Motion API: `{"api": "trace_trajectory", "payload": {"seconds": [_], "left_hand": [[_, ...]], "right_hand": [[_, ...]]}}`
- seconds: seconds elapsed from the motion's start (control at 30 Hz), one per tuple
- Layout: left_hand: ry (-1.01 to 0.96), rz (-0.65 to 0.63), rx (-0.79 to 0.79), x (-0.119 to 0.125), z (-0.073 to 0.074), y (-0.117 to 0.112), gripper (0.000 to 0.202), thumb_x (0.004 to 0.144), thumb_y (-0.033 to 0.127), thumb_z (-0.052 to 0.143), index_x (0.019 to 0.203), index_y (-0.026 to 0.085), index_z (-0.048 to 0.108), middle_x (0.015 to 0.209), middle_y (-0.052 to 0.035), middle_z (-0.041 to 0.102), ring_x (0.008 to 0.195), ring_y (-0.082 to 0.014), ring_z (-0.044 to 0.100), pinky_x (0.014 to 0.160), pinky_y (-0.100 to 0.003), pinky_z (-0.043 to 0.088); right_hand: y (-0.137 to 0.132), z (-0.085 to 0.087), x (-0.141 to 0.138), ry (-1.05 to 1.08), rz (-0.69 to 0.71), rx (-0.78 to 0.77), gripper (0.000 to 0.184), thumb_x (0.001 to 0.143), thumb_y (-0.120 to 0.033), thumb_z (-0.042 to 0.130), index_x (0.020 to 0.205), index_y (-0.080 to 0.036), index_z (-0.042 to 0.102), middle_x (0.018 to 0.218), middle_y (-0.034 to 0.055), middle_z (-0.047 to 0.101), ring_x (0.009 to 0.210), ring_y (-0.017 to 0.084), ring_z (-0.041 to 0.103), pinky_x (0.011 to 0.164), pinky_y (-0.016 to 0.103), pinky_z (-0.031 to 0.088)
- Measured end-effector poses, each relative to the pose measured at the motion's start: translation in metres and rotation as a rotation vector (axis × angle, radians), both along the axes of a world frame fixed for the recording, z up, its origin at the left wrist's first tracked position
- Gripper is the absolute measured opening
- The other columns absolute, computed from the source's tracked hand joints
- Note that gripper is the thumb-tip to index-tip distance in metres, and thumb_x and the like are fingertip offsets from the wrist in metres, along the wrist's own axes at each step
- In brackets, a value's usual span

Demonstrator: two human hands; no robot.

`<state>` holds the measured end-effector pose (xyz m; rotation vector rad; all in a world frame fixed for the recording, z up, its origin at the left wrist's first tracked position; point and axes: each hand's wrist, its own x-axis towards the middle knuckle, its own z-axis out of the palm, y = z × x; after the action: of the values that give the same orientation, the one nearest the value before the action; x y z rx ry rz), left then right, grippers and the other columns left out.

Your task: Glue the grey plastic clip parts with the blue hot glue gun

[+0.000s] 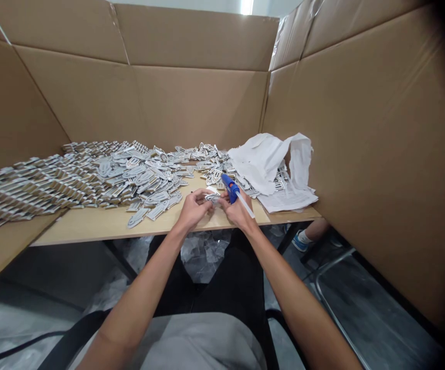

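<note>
My left hand pinches a small flat grey-and-white cut-out piece just above the table edge. A blue hot glue gun rests in my right hand, with a whitish glue stick poking out of its back toward me. The fingertips of my right hand also reach the near side of the piece. The glue gun's nozzle points away from me, toward the loose pieces; its trigger is hidden by my hand. Many similar flat pieces lie heaped beyond and left of my hands.
Stacked rows of pieces cover the table's left side. Crumpled white sheets lie over more pieces at the right. Tall cardboard walls enclose the wooden table. Below, at the right, another person's shoe shows.
</note>
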<state>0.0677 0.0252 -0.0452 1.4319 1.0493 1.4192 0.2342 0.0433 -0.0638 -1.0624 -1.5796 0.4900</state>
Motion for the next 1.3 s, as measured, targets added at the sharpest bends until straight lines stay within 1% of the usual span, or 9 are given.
{"api": "trace_trajectory", "payload": {"seconds": [0.13,0.27,0.4,0.6,0.73,0.87,1.0,1.17,1.3], "left_hand": [[0.043,-0.006,0.033,0.0,0.0,-0.001,0.03,0.066,0.023,0.08,0.094,0.016,0.071,0.08,-0.0034,0.072,0.062,-0.0146,0.066,0.061,-0.027,0.054],[0.079,0.029,0.049,0.002,-0.007,0.002,0.027,0.072,0.032,0.082,0.088,0.016,0.068,0.072,-0.0047,0.071,0.06,-0.017,0.067,0.06,-0.028,0.054],[0.139,0.092,0.041,0.002,-0.013,0.005,0.023,0.072,0.029,0.081,0.085,0.017,0.066,0.068,-0.0053,0.071,0.057,-0.0184,0.068,0.058,-0.028,0.054],[0.105,0.137,0.034,0.001,-0.013,0.005,0.019,0.07,0.023,0.076,0.084,0.016,0.065,0.064,-0.004,0.07,0.055,-0.0174,0.066,0.055,-0.026,0.051],[0.003,0.132,-0.016,0.001,-0.01,0.005,0.024,0.068,0.025,0.077,0.086,0.017,0.063,0.06,-0.0025,0.068,0.051,-0.016,0.063,0.053,-0.026,0.05],[-0.054,0.156,-0.048,0.001,-0.006,0.005,0.027,0.069,0.029,0.078,0.088,0.016,0.063,0.061,-0.0028,0.068,0.049,-0.0145,0.06,0.05,-0.025,0.047],[-0.068,0.165,-0.038,0.001,-0.005,0.004,0.032,0.069,0.034,0.082,0.088,0.016,0.064,0.062,-0.0028,0.068,0.049,-0.0139,0.06,0.05,-0.025,0.046],[-0.063,0.129,-0.027,0.001,-0.004,0.001,0.045,0.064,0.044,0.089,0.087,0.016,0.063,0.062,-0.0031,0.067,0.049,-0.0149,0.06,0.05,-0.026,0.046],[-0.024,0.083,-0.005,0.001,-0.002,-0.002,0.049,0.06,0.046,0.093,0.086,0.017,0.063,0.061,-0.0021,0.067,0.048,-0.0147,0.059,0.049,-0.026,0.045]], "right_hand": [[0.001,-0.001,0.0,0.0,0.005,0.023,0.024,0.081,-0.036,0.075,0.097,-0.023,0.063,0.091,0.0035,0.076,0.077,0.023,0.073,0.077,0.035,0.057],[0.0,-0.001,-0.001,-0.038,0.005,0.027,0.024,0.082,-0.035,0.074,0.099,-0.024,0.061,0.094,0.0041,0.076,0.081,0.024,0.073,0.079,0.036,0.056],[-0.002,0.001,-0.002,-0.094,-0.003,0.029,0.023,0.083,-0.035,0.074,0.097,-0.024,0.059,0.092,0.0046,0.075,0.081,0.024,0.071,0.078,0.035,0.054],[-0.002,0.002,0.0,-0.166,-0.114,0.063,0.024,0.085,-0.039,0.071,0.096,-0.023,0.058,0.09,0.0065,0.073,0.08,0.026,0.068,0.078,0.036,0.051],[0.0,0.001,0.002,-0.133,-0.143,0.013,0.028,0.084,-0.041,0.074,0.099,-0.022,0.059,0.091,0.0077,0.074,0.081,0.027,0.069,0.078,0.037,0.051],[0.001,0.0,0.001,-0.091,-0.062,0.015,0.028,0.086,-0.042,0.074,0.099,-0.024,0.059,0.093,0.0073,0.076,0.083,0.027,0.071,0.079,0.037,0.052],[0.002,-0.002,0.001,-0.071,-0.023,0.015,0.031,0.083,-0.044,0.078,0.097,-0.024,0.059,0.092,0.0057,0.076,0.082,0.026,0.072,0.078,0.036,0.052],[0.004,-0.004,0.003,-0.037,-0.015,0.016,0.035,0.081,-0.049,0.079,0.096,-0.024,0.059,0.088,0.0032,0.074,0.075,0.023,0.07,0.073,0.034,0.052],[0.003,-0.003,0.003,-0.028,-0.004,0.018,0.035,0.082,-0.051,0.076,0.094,-0.023,0.058,0.085,0.0023,0.072,0.071,0.021,0.067,0.072,0.032,0.052]]}}
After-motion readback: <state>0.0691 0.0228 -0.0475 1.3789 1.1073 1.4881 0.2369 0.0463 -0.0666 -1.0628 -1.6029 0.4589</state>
